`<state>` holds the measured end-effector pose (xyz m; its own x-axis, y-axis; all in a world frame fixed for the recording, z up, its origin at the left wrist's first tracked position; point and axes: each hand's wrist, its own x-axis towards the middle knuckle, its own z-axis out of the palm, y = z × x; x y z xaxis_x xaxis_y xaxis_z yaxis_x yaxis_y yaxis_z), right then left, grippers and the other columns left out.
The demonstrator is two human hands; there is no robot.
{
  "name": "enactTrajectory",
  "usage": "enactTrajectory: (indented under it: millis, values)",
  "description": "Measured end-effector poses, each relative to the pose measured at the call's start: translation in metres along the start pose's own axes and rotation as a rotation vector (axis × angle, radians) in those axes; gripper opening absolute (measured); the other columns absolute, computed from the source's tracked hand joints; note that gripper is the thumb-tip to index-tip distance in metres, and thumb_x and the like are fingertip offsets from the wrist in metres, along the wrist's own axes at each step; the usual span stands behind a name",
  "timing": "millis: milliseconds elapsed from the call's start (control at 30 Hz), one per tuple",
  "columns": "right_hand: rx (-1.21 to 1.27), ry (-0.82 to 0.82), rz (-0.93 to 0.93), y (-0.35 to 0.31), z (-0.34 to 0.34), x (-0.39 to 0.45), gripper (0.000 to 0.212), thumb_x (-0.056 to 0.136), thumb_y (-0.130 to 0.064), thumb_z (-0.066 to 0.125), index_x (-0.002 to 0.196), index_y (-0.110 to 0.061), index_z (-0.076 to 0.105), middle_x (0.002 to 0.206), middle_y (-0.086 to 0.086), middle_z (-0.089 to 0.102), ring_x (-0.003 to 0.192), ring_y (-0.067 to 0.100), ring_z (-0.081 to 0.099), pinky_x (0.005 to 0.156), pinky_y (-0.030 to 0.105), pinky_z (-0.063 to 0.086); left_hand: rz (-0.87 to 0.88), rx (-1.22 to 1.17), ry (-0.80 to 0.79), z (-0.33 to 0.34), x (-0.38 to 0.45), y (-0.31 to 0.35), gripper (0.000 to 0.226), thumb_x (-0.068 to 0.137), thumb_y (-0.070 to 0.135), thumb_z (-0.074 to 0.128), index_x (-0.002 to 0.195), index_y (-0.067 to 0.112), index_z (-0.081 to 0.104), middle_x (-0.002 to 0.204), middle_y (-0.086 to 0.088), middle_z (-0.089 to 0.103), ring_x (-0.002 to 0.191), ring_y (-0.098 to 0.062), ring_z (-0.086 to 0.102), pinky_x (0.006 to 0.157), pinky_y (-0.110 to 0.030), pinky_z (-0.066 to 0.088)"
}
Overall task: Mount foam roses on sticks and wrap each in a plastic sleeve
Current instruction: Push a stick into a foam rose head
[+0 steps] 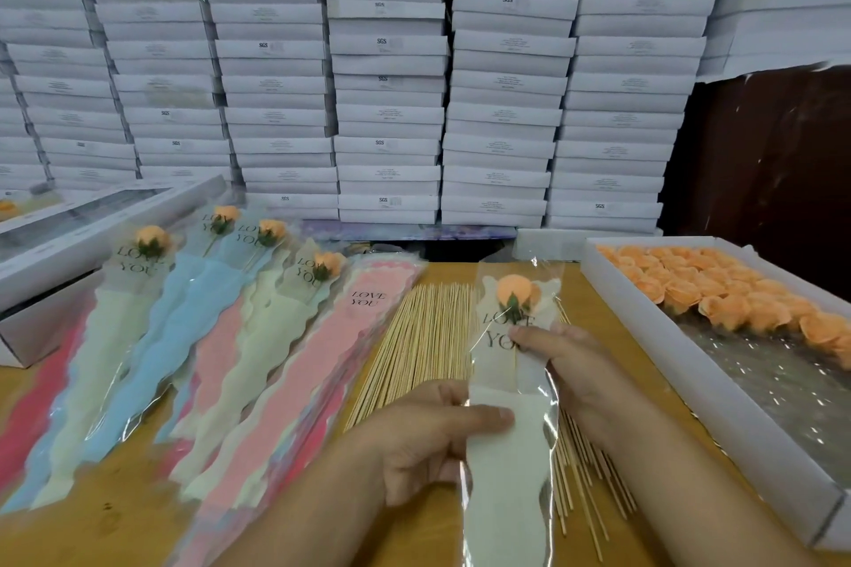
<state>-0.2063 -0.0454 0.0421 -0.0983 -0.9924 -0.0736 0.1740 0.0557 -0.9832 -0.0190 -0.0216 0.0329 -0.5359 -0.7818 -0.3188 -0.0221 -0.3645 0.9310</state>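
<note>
On table — four sleeved roses [152,239]

Evenly, softly lit from overhead — no hard shadows. Glare streaks on the plastic sleeve [509,387] and the foil lining of the tray [718,391]. Wide-angle bending at the edges — stacked boxes [387,74] bowed, lower-left corner smeared soft.

Sleeved rose [516,290] in both hands
</note>
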Motion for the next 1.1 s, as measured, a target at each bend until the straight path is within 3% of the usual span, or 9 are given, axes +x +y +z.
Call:
enactTrajectory:
  millis: [133, 267, 333, 433, 567, 667, 800, 933, 1100]
  values:
    - [0.024, 0.020, -0.009, 0.000, -0.001, 0.002, 0.016, 0.089, -0.015, 0.070, 0.099, -0.003, 0.071, 0.090, 0.016, 0.077, 0.073, 0.026, 0.073, 0.065, 0.034, 0.055, 0.014, 0.015, 0.047, 0.000, 0.002, -0.001, 0.010, 0.087, 0.003, 0.074, 0.090, 0.010, 0.080, 0.104, -0.016, 0.076, 0.093, -0.025, 0.075, 0.081, -0.037, 0.062]
    - [-0.018, -0.094, 0.014, 0.002, 0.001, 0.000, 0.023, 0.092, -0.021, 0.067, 0.106, -0.003, 0.073, 0.095, 0.015, 0.077, 0.078, 0.025, 0.073, 0.067, 0.034, 0.056, 0.066, -0.008, 0.140, 0.001, 0.003, 0.002, 0.031, 0.087, 0.005, 0.074, 0.117, -0.001, 0.068, 0.109, -0.018, 0.075, 0.105, -0.035, 0.071, 0.105, -0.055, 0.048]
    - [-0.034, -0.140, 0.026, 0.003, 0.003, -0.001, 0.022, 0.091, -0.019, 0.068, 0.106, -0.003, 0.074, 0.095, 0.014, 0.077, 0.080, 0.025, 0.073, 0.066, 0.032, 0.056, 0.097, -0.032, 0.179, 0.001, 0.004, 0.002, 0.032, 0.087, 0.006, 0.074, 0.117, -0.001, 0.067, 0.107, -0.018, 0.076, 0.101, -0.033, 0.073, 0.098, -0.050, 0.054]
    - [-0.076, -0.189, 0.049, 0.005, 0.006, -0.002, 0.021, 0.089, -0.016, 0.071, 0.106, -0.006, 0.075, 0.098, 0.014, 0.077, 0.086, 0.027, 0.074, 0.068, 0.032, 0.057, 0.141, -0.051, 0.236, 0.000, 0.004, 0.001, 0.017, 0.087, 0.007, 0.074, 0.100, 0.000, 0.066, 0.101, -0.017, 0.077, 0.092, -0.029, 0.076, 0.079, -0.040, 0.062]
    - [-0.079, -0.197, 0.064, 0.007, 0.007, -0.003, 0.017, 0.086, -0.007, 0.072, 0.103, -0.005, 0.075, 0.097, 0.015, 0.077, 0.086, 0.029, 0.075, 0.065, 0.031, 0.059, 0.178, -0.083, 0.263, -0.001, 0.006, -0.001, 0.011, 0.087, 0.008, 0.075, 0.096, 0.005, 0.070, 0.098, -0.016, 0.077, 0.090, -0.030, 0.076, 0.083, -0.045, 0.062]
    - [-0.059, -0.142, 0.033, 0.005, 0.006, -0.002, 0.014, 0.086, -0.005, 0.072, 0.100, -0.004, 0.074, 0.094, 0.015, 0.077, 0.083, 0.028, 0.075, 0.066, 0.033, 0.060, 0.153, -0.106, 0.212, 0.003, 0.004, 0.000, 0.016, 0.087, 0.014, 0.076, 0.102, 0.008, 0.073, 0.101, -0.015, 0.077, 0.086, -0.024, 0.075, 0.068, -0.032, 0.061]
    - [0.010, -0.036, -0.010, 0.003, 0.002, 0.002, 0.019, 0.086, -0.004, 0.071, 0.105, -0.005, 0.072, 0.096, 0.013, 0.078, 0.085, 0.029, 0.075, 0.065, 0.033, 0.059, 0.058, -0.059, 0.102, 0.005, 0.002, 0.003, 0.034, 0.087, 0.014, 0.077, 0.118, 0.004, 0.068, 0.108, -0.014, 0.076, 0.097, -0.026, 0.075, 0.073, -0.033, 0.061]
    - [0.065, 0.066, -0.048, 0.002, -0.003, 0.006, 0.013, 0.086, -0.004, 0.071, 0.099, -0.004, 0.073, 0.093, 0.013, 0.078, 0.078, 0.025, 0.073, 0.065, 0.032, 0.057, 0.002, 0.036, 0.028, 0.008, -0.001, 0.001, 0.028, 0.087, 0.007, 0.075, 0.115, 0.003, 0.070, 0.107, -0.013, 0.076, 0.088, -0.021, 0.073, 0.076, -0.032, 0.062]
    - [0.097, 0.087, -0.063, 0.004, -0.007, 0.009, 0.017, 0.087, -0.006, 0.070, 0.103, 0.000, 0.071, 0.096, 0.016, 0.077, 0.080, 0.025, 0.073, 0.077, 0.039, 0.058, -0.015, 0.094, 0.036, 0.009, -0.002, 0.002, 0.031, 0.084, 0.004, 0.077, 0.114, 0.002, 0.070, 0.098, -0.011, 0.076, 0.085, -0.022, 0.073, 0.081, -0.036, 0.061]
